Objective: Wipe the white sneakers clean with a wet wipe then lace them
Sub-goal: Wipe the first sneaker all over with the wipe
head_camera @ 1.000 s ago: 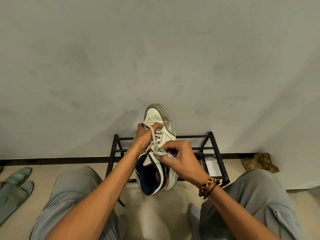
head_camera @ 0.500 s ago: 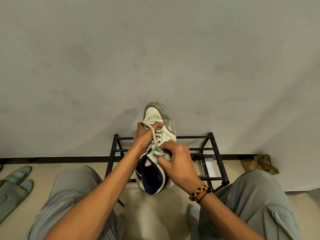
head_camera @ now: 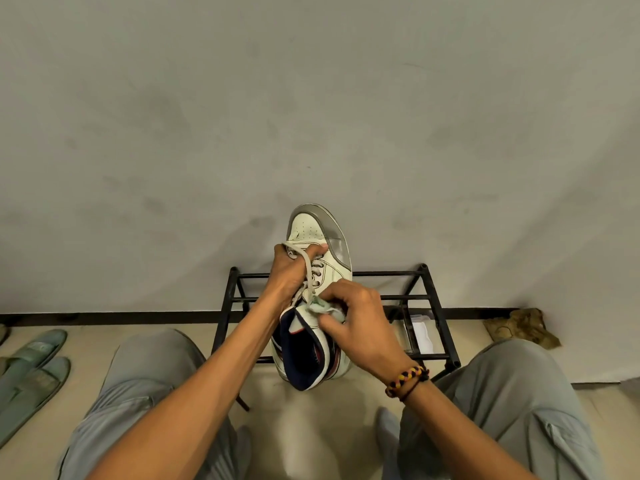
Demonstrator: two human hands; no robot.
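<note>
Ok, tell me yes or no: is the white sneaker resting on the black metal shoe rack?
No, the left hand grips the white sneaker in the air in front of the black metal shoe rack.

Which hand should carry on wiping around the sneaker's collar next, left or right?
Right, most likely. The right hand already pinches the wet wipe against the tongue, beside the collar of the sneaker. The left hand grips the laced middle, steadying the shoe.
</note>
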